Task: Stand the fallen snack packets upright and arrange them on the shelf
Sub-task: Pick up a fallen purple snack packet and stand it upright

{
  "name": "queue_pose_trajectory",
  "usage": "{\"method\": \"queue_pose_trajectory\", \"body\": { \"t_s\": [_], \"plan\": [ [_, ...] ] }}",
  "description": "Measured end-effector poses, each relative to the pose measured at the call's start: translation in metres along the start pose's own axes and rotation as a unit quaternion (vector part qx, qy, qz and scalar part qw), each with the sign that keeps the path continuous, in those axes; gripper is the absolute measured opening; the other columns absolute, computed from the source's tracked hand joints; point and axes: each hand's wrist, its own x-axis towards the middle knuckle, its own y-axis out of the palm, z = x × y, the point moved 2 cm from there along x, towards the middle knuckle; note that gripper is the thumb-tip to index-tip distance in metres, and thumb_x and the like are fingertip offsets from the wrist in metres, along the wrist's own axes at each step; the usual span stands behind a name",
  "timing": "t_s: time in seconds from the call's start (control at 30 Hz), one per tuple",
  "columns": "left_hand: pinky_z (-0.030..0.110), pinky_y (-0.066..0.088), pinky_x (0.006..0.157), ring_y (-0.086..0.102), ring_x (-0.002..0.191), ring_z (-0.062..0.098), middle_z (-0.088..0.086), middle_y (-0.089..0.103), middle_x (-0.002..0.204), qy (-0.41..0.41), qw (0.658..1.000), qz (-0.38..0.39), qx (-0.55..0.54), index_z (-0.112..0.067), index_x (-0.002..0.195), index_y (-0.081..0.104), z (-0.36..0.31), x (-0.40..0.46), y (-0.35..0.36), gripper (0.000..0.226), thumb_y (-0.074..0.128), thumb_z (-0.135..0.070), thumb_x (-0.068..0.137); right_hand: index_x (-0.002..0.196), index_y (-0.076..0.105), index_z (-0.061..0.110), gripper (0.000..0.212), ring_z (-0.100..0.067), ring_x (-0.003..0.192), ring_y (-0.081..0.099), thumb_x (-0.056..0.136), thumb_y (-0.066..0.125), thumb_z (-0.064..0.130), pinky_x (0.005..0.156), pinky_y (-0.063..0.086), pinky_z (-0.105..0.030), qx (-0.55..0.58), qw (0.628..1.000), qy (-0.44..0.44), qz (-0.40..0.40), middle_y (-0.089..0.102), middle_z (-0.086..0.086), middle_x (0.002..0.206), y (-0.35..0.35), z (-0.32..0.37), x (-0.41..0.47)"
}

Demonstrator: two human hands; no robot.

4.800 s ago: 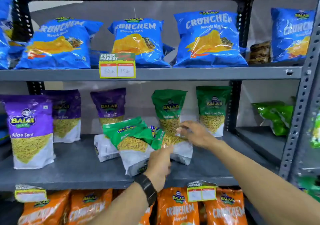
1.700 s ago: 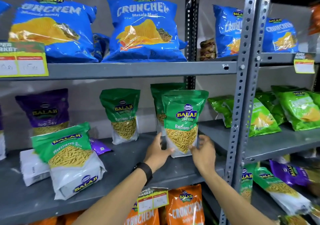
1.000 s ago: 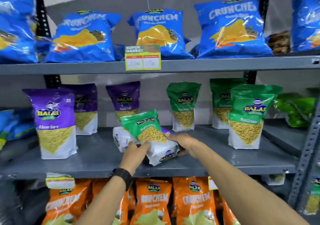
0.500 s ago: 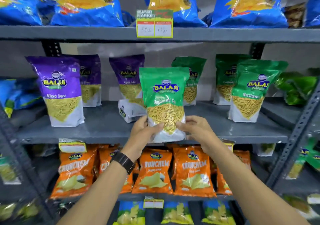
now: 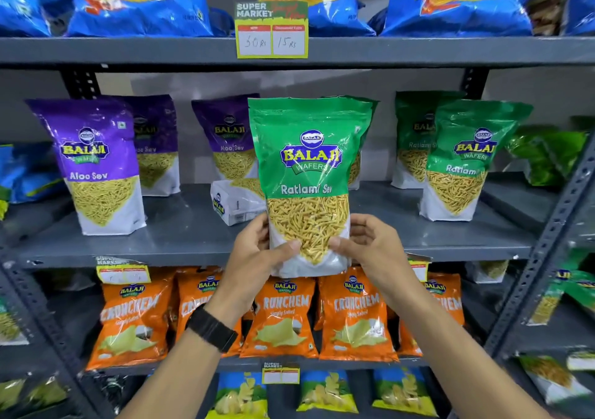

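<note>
I hold a green Ratlami Sev packet [image 5: 309, 174] upright in front of the grey middle shelf [image 5: 193, 238]. My left hand [image 5: 257, 257] grips its lower left corner and my right hand [image 5: 370, 244] its lower right corner. Behind it a fallen packet [image 5: 235, 203] lies flat on the shelf, white back showing. Upright green Ratlami Sev packets [image 5: 463, 161] stand to the right, one more partly hidden behind the held packet. Purple Aloo Sev packets [image 5: 96, 164] stand upright on the left.
Blue Crunchem bags [image 5: 138, 0] fill the upper shelf behind a price tag [image 5: 272, 30]. Orange Crunchem bags [image 5: 354, 312] line the shelf below. A grey perforated upright [image 5: 553, 232] bounds the bay on the right, with more green packets beyond.
Both hands took the fallen green packet off the shelf and turned it upright. Since half a second ago it has come closer to the camera and slightly higher.
</note>
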Motion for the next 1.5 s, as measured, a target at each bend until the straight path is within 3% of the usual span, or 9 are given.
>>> {"method": "queue_pose_trajectory", "body": {
  "t_s": [0.2,0.37,0.47,0.87,1.03,1.17,1.23,1.33,1.5],
  "plan": [
    [0.021,0.061,0.088,0.077,0.106,0.001,-0.018,0.083,0.108,-0.003,1.0,0.014,0.004,-0.03,0.12,0.067,0.001,0.054,0.038,0.045,0.077,0.003,0.09,0.113,0.07,0.01,0.038,-0.024,0.095,0.076,0.079,0.086,0.007,0.078,0.061,-0.031,-0.01,1.0,0.008,-0.011,0.078,-0.01,0.106,-0.032,-0.003,0.052],
    [0.044,0.057,0.108,0.074,0.107,0.011,-0.006,0.078,0.116,-0.007,0.999,0.028,0.046,-0.03,0.115,0.06,0.012,0.12,0.084,0.049,0.081,0.003,0.086,0.103,0.066,0.014,0.033,-0.025,0.091,0.073,0.081,0.079,-0.006,0.071,0.062,-0.023,-0.024,0.999,0.01,-0.034,0.075,-0.006,0.098,-0.069,-0.008,0.107],
    [0.051,0.055,0.112,0.071,0.12,0.021,0.004,0.076,0.127,-0.018,0.997,0.031,0.061,-0.026,0.125,0.055,0.024,0.152,0.112,0.058,0.084,0.001,0.083,0.097,0.059,0.025,0.04,-0.028,0.1,0.07,0.083,0.078,-0.008,0.087,0.06,-0.04,-0.05,0.997,0.028,-0.06,0.071,-0.005,0.101,-0.088,-0.02,0.134],
    [0.052,0.049,0.12,0.062,0.138,0.02,0.001,0.066,0.149,-0.057,0.99,0.075,0.104,-0.032,0.147,0.046,0.063,0.183,0.131,0.094,0.095,-0.025,0.068,0.132,0.055,0.016,0.056,-0.024,0.115,0.065,0.083,0.081,0.006,0.098,0.056,-0.043,-0.093,0.991,0.045,-0.091,0.068,-0.003,0.124,-0.107,-0.066,0.151],
    [0.037,0.037,0.125,0.044,0.155,0.023,0.005,0.048,0.165,-0.033,0.979,0.054,0.193,-0.021,0.167,0.032,0.022,0.178,0.07,0.093,0.082,-0.012,0.089,0.117,0.06,0.014,0.037,-0.016,0.085,0.06,0.085,0.077,0.004,0.063,0.044,-0.007,-0.177,0.963,0.007,-0.201,0.065,-0.004,0.098,-0.098,-0.064,0.117],
    [0.032,0.049,0.103,0.068,0.125,0.024,0.002,0.071,0.135,0.011,0.932,-0.065,0.357,-0.021,0.147,0.064,-0.007,0.191,-0.019,0.05,0.071,-0.023,0.097,0.089,0.069,0.026,0.028,-0.013,0.075,0.068,0.082,0.071,-0.001,0.067,0.052,-0.016,-0.193,0.974,0.01,-0.119,0.073,0.004,0.079,-0.059,-0.064,0.107],
    [0.038,0.049,0.108,0.067,0.13,0.031,0.007,0.07,0.143,-0.018,0.916,-0.09,0.391,-0.018,0.144,0.067,-0.011,0.202,-0.061,0.044,0.066,-0.025,0.1,0.093,0.072,0.022,0.021,-0.013,0.07,0.069,0.084,0.075,0.004,0.067,0.058,-0.027,-0.157,0.985,0.037,-0.057,0.074,0.002,0.08,-0.026,-0.061,0.108],
    [0.042,0.047,0.116,0.061,0.138,0.037,0.014,0.063,0.152,-0.113,0.911,-0.084,0.389,-0.014,0.141,0.068,0.001,0.217,-0.112,0.045,0.067,-0.034,0.1,0.111,0.066,0.01,0.027,-0.017,0.078,0.069,0.087,0.077,0.006,0.07,0.063,-0.031,-0.027,0.992,0.119,0.036,0.072,-0.009,0.091,0.039,-0.052,0.118],
    [0.049,0.048,0.118,0.066,0.129,0.035,0.016,0.071,0.136,-0.236,0.942,-0.037,0.237,-0.006,0.132,0.071,0.074,0.264,-0.174,0.077,0.083,-0.058,0.077,0.13,0.057,0.004,0.045,-0.041,0.112,0.065,0.092,0.074,0.022,0.091,0.059,-0.042,0.134,0.933,0.312,0.117,0.057,-0.028,0.133,0.137,-0.028,0.134]
  ]
}}
